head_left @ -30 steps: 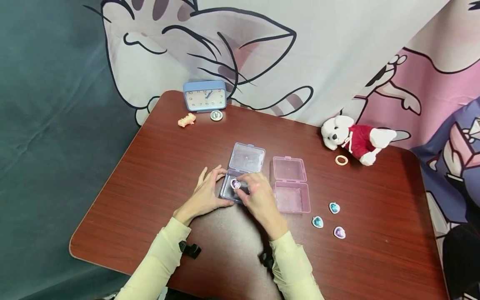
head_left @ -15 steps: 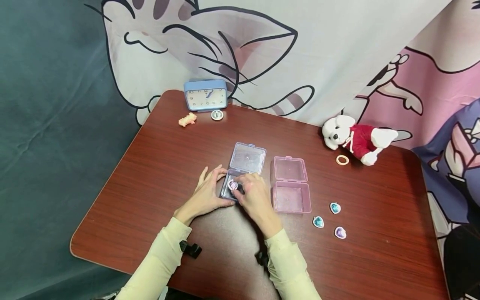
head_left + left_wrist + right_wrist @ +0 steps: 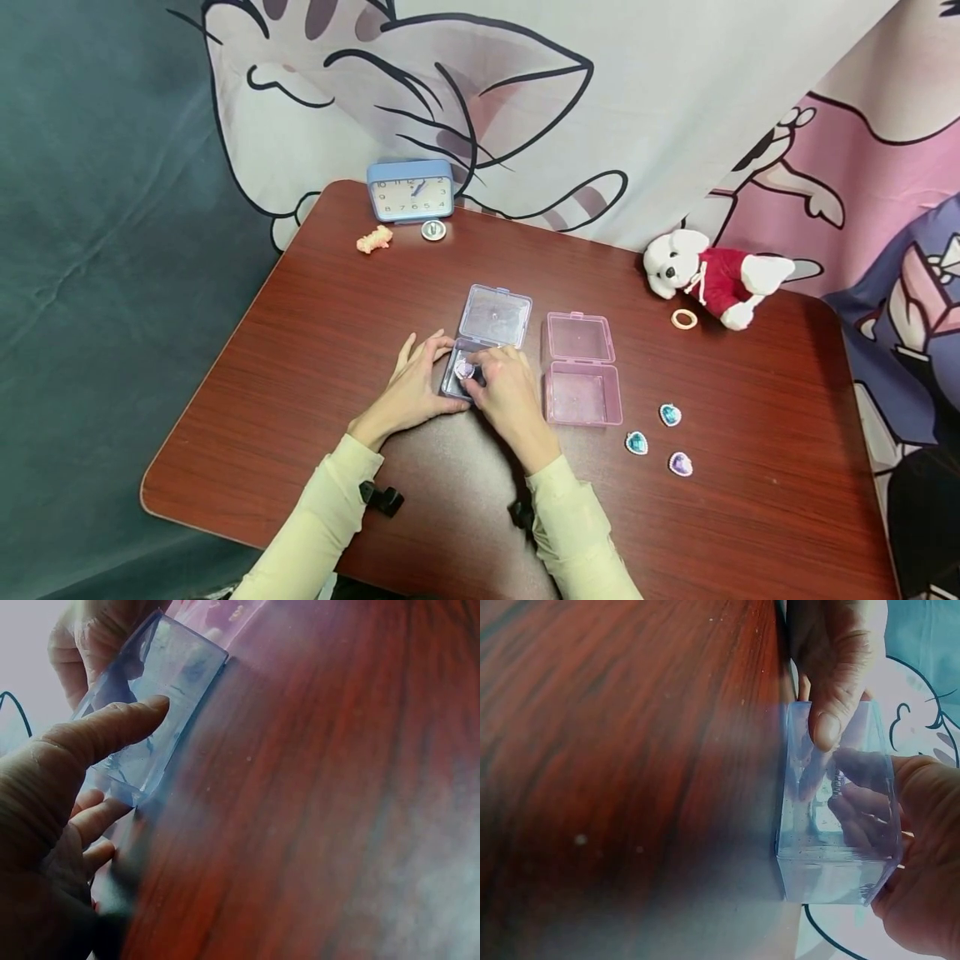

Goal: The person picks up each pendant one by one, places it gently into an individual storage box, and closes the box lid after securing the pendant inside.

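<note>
A clear bluish-purple plastic box (image 3: 495,315) lies with its lid folded back on the table's middle. My left hand (image 3: 408,400) steadies it: in the left wrist view the thumb (image 3: 131,727) presses one outer wall while the fingers reach round the adjoining side. My right hand (image 3: 513,398) dips into the box, thumb and fingers pinching a purple heart-shaped gem (image 3: 463,369) with a pale beaded rim. Through the clear wall (image 3: 832,879) in the right wrist view, the right fingertips show low inside the box.
Right of the box stands an open pink box (image 3: 583,396). Two teal heart gems (image 3: 636,443) and a purple one (image 3: 681,464) lie farther right. Behind are a blue clock (image 3: 411,192), a small figurine (image 3: 374,240), a round metal piece (image 3: 433,231), a plush dog (image 3: 712,275) and a ring (image 3: 684,319).
My right hand has shifted slightly left with the purple gem, deeper over the clear box. The left hand keeps its place on the box.
</note>
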Available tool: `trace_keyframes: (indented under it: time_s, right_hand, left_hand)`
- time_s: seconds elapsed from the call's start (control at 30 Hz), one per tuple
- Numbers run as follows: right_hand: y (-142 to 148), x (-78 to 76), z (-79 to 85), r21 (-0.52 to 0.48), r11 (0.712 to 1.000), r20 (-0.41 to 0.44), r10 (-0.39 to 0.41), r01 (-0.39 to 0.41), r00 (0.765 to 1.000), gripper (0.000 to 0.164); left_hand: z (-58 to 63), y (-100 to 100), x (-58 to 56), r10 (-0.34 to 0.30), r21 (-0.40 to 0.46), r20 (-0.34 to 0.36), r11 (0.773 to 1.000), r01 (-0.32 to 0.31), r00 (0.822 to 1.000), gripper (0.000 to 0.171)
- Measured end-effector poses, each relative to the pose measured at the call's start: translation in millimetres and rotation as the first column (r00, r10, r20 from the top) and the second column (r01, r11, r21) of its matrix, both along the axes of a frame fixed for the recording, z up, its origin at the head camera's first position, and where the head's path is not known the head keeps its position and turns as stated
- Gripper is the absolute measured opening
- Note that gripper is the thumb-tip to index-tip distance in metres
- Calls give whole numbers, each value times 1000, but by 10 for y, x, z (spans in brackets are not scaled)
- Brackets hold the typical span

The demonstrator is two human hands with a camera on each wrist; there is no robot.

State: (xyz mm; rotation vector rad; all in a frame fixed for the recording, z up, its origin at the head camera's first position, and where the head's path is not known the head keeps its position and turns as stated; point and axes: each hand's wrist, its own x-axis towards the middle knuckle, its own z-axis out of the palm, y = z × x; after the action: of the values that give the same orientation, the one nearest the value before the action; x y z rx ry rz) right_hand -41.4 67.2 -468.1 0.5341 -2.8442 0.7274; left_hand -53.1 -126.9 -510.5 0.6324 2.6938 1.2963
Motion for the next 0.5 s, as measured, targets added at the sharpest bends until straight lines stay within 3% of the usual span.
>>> trace_keyframes:
  time_s: [0.2,0.37,0.5]
  right_hand:
    - [20,5,-9,-30,999,-13,12,-12,1000,31]
    - [92,51,-21,-175,984,-103,21,-39,994,27]
    - [202,121,16,-309,950,-188,-14,-46,982,27]
  left_hand:
    - [-12,11,1,-2,6,-9,1000,2,1000,95]
    - [-18,16,7,2,3,-5,1000,-2,1000,96]
    - [-20,10,7,6,-2,-2,1000,-6,1000,96]
